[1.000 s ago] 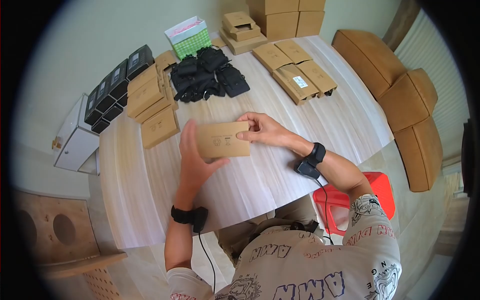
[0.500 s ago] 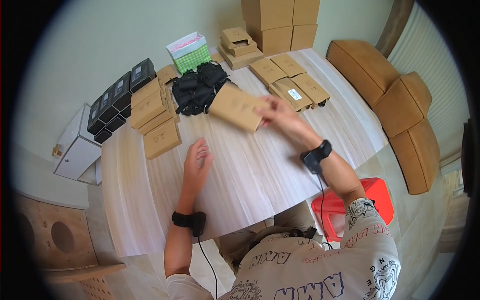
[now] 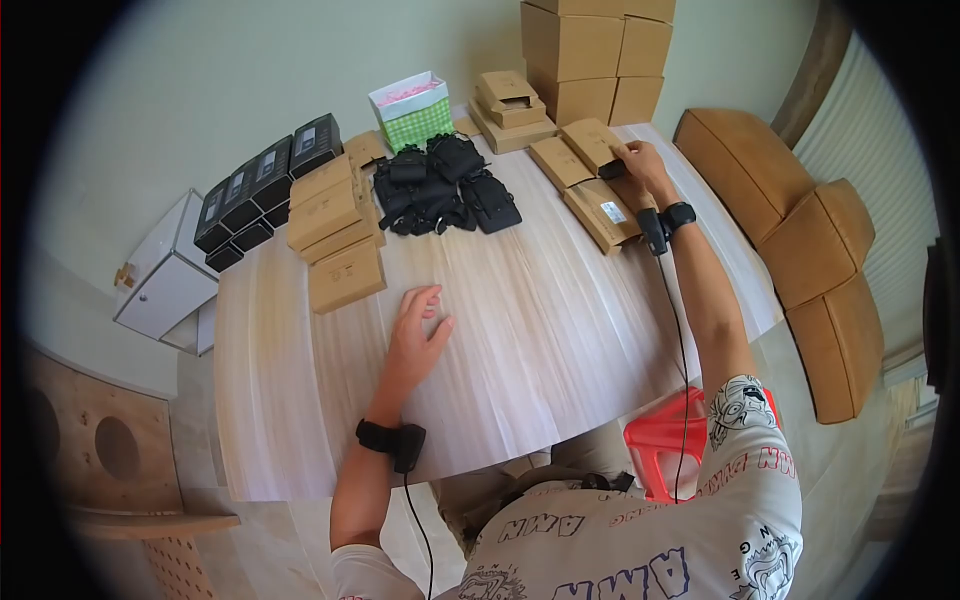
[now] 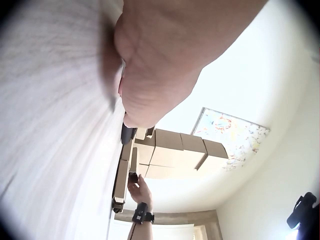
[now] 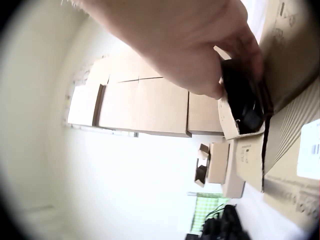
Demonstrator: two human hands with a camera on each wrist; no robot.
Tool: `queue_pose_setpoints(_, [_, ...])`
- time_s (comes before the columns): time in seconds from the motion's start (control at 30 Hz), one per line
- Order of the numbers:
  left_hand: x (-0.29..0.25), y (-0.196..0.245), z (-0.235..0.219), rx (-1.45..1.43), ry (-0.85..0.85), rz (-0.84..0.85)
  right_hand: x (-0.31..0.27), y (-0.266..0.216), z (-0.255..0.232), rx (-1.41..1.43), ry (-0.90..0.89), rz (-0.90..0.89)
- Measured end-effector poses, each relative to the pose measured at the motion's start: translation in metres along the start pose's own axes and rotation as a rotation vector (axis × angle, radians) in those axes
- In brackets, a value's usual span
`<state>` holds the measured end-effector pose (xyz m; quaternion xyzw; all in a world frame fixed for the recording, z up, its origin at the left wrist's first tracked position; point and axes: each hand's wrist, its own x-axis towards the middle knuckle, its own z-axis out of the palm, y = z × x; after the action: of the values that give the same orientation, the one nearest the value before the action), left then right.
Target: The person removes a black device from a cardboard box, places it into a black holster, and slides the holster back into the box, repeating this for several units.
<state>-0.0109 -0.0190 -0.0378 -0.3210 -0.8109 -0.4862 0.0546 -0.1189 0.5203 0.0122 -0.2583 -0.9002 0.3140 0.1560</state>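
At the back right in the head view, the right hand (image 3: 648,170) grips the near end of a brown cardboard box (image 3: 590,143). The right wrist view shows the hand (image 5: 200,55) with thumb and fingers around the box's open end (image 5: 230,120); a black item (image 5: 245,102) lies inside. In the left wrist view this box (image 4: 134,161) sits higher than the boxes beside it. Next to it lie a box (image 3: 558,162) and a box with a white label (image 3: 598,215). The left hand (image 3: 414,340) is at the table's middle, fingers loosely bent, holding nothing.
Black pouches (image 3: 440,190) lie mid-back, near a green checked bag (image 3: 418,120). Brown boxes (image 3: 325,215) and black boxes (image 3: 255,190) are stacked at left. Large cartons (image 3: 575,50) stand behind; a red stool (image 3: 660,445) is beside the table (image 3: 480,350).
The right hand has carried the brown box from the table's middle to the back-right boxes. The left hand let go of it and stays near the middle. The view has shifted somewhat.
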Motion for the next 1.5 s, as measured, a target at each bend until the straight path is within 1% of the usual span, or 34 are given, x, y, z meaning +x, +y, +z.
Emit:
queue_pose_setpoints(0.03, [0.000, 0.001, 0.001, 0.001, 0.001, -0.005, -0.005, 0.004, -0.001, 0.000, -0.005, -0.001])
queue_pose_setpoints(0.1, [0.000, 0.001, 0.000, -0.001, -0.002, -0.008, -0.022, 0.007, 0.003, -0.307, 0.388, -0.193])
queue_pose_setpoints(0.13, [-0.002, 0.000, 0.000, 0.011, 0.018, -0.035, -0.025, 0.005, 0.001, -0.282, 0.377, -0.225])
queue_pose_setpoints(0.17, [-0.003, -0.002, 0.001, -0.006, 0.014, -0.010, -0.032, -0.001, 0.000, -0.251, 0.363, -0.255])
queue_pose_setpoints(0.2, [-0.001, -0.003, 0.000, -0.024, 0.010, 0.022, -0.049, -0.012, 0.001, -0.159, 0.383, -0.334])
queue_pose_setpoints(0.23, [-0.002, -0.002, 0.000, -0.012, 0.026, 0.001, -0.066, -0.026, 0.005, -0.148, 0.361, -0.350])
queue_pose_setpoints(0.3, [-0.001, 0.002, -0.001, -0.045, 0.008, -0.016, -0.103, -0.060, 0.017, 0.020, 0.171, -0.467])
queue_pose_setpoints(0.37, [-0.001, 0.008, -0.004, 0.019, 0.044, -0.005, -0.141, -0.090, 0.038, 0.056, 0.069, -0.672])
queue_pose_setpoints(0.4, [0.000, 0.009, -0.007, 0.077, 0.071, 0.021, -0.151, -0.103, 0.053, 0.031, -0.006, -0.692])
queue_pose_setpoints(0.43, [0.003, 0.004, -0.011, 0.079, 0.069, 0.024, -0.171, -0.120, 0.056, 0.037, -0.019, -0.748])
queue_pose_setpoints(0.5, [0.004, -0.017, -0.023, 0.360, 0.228, 0.103, -0.175, -0.133, 0.078, 0.022, -0.086, -0.749])
queue_pose_setpoints(0.53, [0.005, -0.025, -0.031, 0.359, 0.227, 0.104, -0.173, -0.136, 0.089, 0.022, -0.086, -0.749])
queue_pose_setpoints(0.6, [0.004, -0.040, -0.046, 0.645, 0.445, 0.043, -0.169, -0.138, 0.110, -0.022, 0.002, -0.711])
queue_pose_setpoints(0.63, [0.001, -0.052, -0.049, 0.650, 0.448, 0.040, -0.164, -0.132, 0.121, -0.018, -0.002, -0.715])
queue_pose_setpoints(0.7, [-0.006, -0.064, -0.055, 0.818, 0.421, -0.125, -0.160, -0.129, 0.130, -0.058, -0.013, -0.765])
queue_pose_setpoints(0.73, [-0.008, -0.065, -0.056, 0.822, 0.424, -0.131, -0.159, -0.130, 0.127, -0.077, -0.137, -0.655])
queue_pose_setpoints(0.83, [-0.004, -0.052, -0.058, 0.844, 0.370, -0.155, -0.161, -0.122, 0.116, -0.104, -0.151, -0.599])
queue_pose_setpoints(0.9, [-0.003, -0.032, -0.064, 0.824, 0.247, -0.305, -0.169, -0.114, 0.099, -0.153, -0.151, -0.580])
queue_pose_setpoints(0.93, [-0.002, -0.029, -0.067, 0.822, 0.249, -0.305, -0.179, -0.114, 0.080, -0.198, -0.227, -0.553])
queue_pose_setpoints(0.97, [-0.002, -0.028, -0.069, 0.816, 0.256, -0.284, -0.185, -0.109, 0.068, -0.245, -0.304, -0.525])
queue_pose_setpoints(1.0, [-0.002, -0.028, -0.070, 0.809, 0.260, -0.264, -0.190, -0.101, 0.059, -0.229, -0.349, -0.581])
queue_pose_setpoints(1.03, [-0.003, -0.030, -0.071, 0.802, 0.253, -0.266, -0.196, -0.095, 0.054, -0.235, -0.353, -0.573])
queue_pose_setpoints(1.1, [-0.006, -0.033, -0.073, 0.710, 0.249, 0.019, -0.216, -0.083, 0.040, -0.058, -0.411, -0.510])
queue_pose_setpoints(1.13, [-0.008, -0.033, -0.076, 0.701, 0.235, 0.019, -0.225, -0.082, 0.039, -0.044, -0.399, -0.444])
queue_pose_setpoints(1.17, [-0.009, -0.033, -0.082, 0.642, 0.150, 0.013, -0.227, -0.077, 0.041, -0.045, -0.399, -0.432])
queue_pose_setpoints(1.2, [-0.008, -0.029, -0.085, 0.587, 0.065, 0.005, -0.228, -0.071, 0.044, -0.013, -0.374, -0.489])
queue_pose_setpoints(1.23, [-0.007, -0.019, -0.086, 0.588, 0.053, 0.006, -0.231, -0.066, 0.047, 0.021, -0.347, -0.547])
queue_pose_setpoints(1.27, [-0.006, -0.008, -0.089, 0.532, 0.006, -0.072, -0.231, -0.064, 0.049, 0.029, -0.348, -0.534])
queue_pose_setpoints(1.3, [-0.004, -0.002, -0.089, 0.476, -0.041, -0.150, -0.229, -0.066, 0.048, 0.183, -0.507, -0.611])
queue_pose_setpoints(1.33, [-0.003, -0.002, -0.085, 0.478, -0.051, -0.149, -0.229, -0.069, 0.045, 0.340, -0.664, -0.689])
queue_pose_setpoints(1.37, [-0.003, -0.001, -0.078, 0.538, -0.013, -0.132, -0.232, -0.071, 0.043, 0.345, -0.665, -0.684])
queue_pose_setpoints(1.4, [-0.003, -0.002, -0.073, 0.600, 0.027, -0.117, -0.238, -0.077, 0.041, 0.324, -0.723, -0.708])
queue_pose_setpoints(1.43, [-0.004, -0.008, -0.066, 0.605, 0.021, -0.120, -0.245, -0.082, 0.043, 0.305, -0.781, -0.732])
queue_pose_setpoints(1.5, [-0.003, -0.019, -0.052, 0.611, 0.223, -0.066, -0.257, -0.087, 0.051, 0.344, -0.767, -0.710])
